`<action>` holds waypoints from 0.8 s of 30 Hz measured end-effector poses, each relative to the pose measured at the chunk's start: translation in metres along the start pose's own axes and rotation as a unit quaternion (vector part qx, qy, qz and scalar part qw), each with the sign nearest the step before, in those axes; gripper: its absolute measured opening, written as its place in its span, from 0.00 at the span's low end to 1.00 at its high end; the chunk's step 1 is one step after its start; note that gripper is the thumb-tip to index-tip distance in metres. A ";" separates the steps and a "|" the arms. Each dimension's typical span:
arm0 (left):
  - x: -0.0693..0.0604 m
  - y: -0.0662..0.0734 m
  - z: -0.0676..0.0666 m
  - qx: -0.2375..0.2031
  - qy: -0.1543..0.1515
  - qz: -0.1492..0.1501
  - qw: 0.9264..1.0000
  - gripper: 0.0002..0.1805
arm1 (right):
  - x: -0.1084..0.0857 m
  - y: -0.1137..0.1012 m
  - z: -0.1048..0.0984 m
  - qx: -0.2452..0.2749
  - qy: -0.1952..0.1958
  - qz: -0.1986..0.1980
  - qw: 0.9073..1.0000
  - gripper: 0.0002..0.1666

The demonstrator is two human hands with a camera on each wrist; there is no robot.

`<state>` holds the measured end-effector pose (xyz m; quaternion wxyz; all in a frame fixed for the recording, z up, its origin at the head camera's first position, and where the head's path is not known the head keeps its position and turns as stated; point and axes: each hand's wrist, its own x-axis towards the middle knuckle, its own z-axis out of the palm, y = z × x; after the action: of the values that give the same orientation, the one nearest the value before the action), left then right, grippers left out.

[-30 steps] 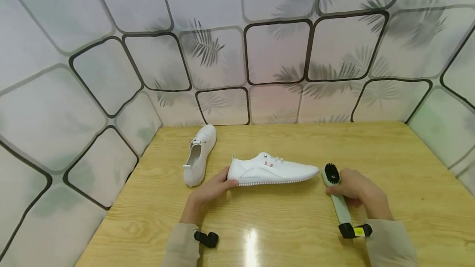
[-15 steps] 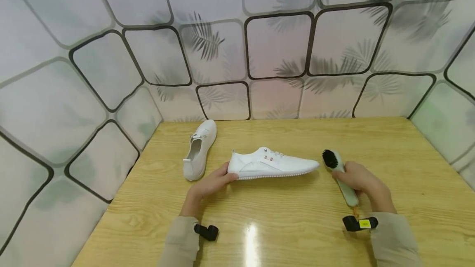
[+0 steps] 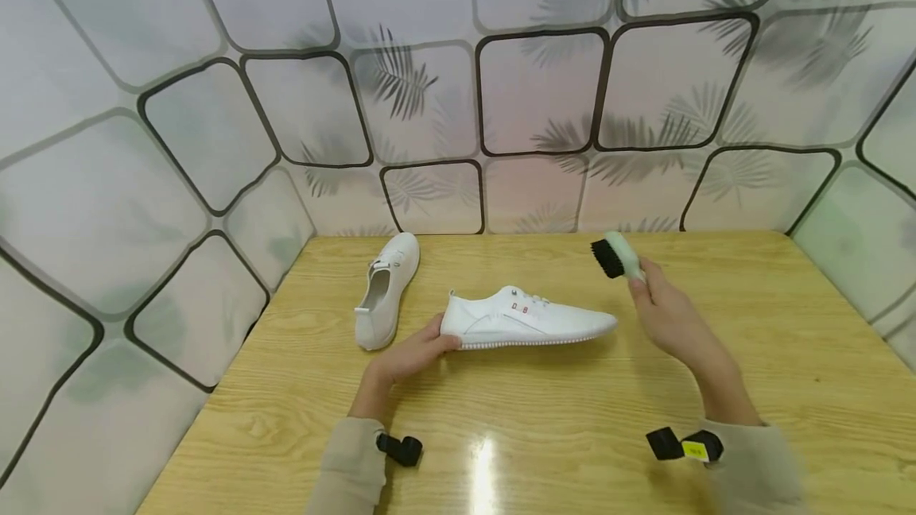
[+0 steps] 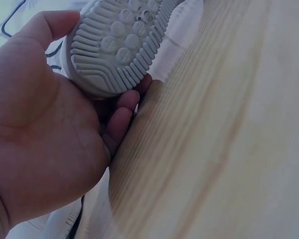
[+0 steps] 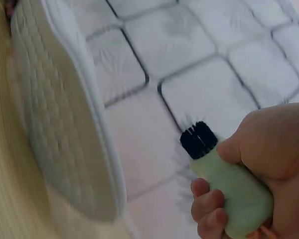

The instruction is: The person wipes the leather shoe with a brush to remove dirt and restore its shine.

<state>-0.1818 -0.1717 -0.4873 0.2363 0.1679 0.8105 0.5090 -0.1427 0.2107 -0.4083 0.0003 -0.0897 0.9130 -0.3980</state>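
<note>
My left hand (image 3: 409, 354) grips a white lace-up shoe (image 3: 529, 322) by its heel, with the toe pointing right and red lettering on its side. In the left wrist view the thumb lies at one edge of the ridged sole (image 4: 117, 45), and the curled fingers reach round the far side. Right of the toe, my right hand (image 3: 676, 320) holds a pale green brush (image 3: 625, 254) with black bristles (image 3: 607, 258) facing left. The right wrist view has the fingers wrapped round its green handle (image 5: 236, 191); the bristles are apart from the shoe.
A second white shoe (image 3: 386, 292) stands at the left of the wooden table (image 3: 544, 427), toe toward the back. A patterned wall covering (image 3: 537, 102) rises behind the table and along both sides. Black wrist cameras (image 3: 401, 450) sit on the sleeves.
My right hand has raised the brush up and away from me, turning its bristles to face left. My left hand and the shoe stay almost where they were.
</note>
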 end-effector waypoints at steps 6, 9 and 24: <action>0.007 0.002 0.003 0.007 0.033 -0.035 0.999 0.47 | 0.000 -0.062 0.040 -0.038 -0.001 -0.079 0.996 0.32; 0.008 -0.001 0.007 0.004 0.032 -0.035 0.999 0.46 | -0.003 -0.084 0.070 -0.076 -0.016 -0.093 0.993 0.31; 0.002 0.002 0.005 0.002 0.005 0.012 1.000 0.44 | 0.003 -0.084 0.135 -0.170 -0.028 -0.136 0.976 0.31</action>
<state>-0.1806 -0.1666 -0.4879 0.2256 0.1756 0.8105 0.5112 -0.1220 0.0558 -0.4391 -0.0435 -0.2225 0.9463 -0.2304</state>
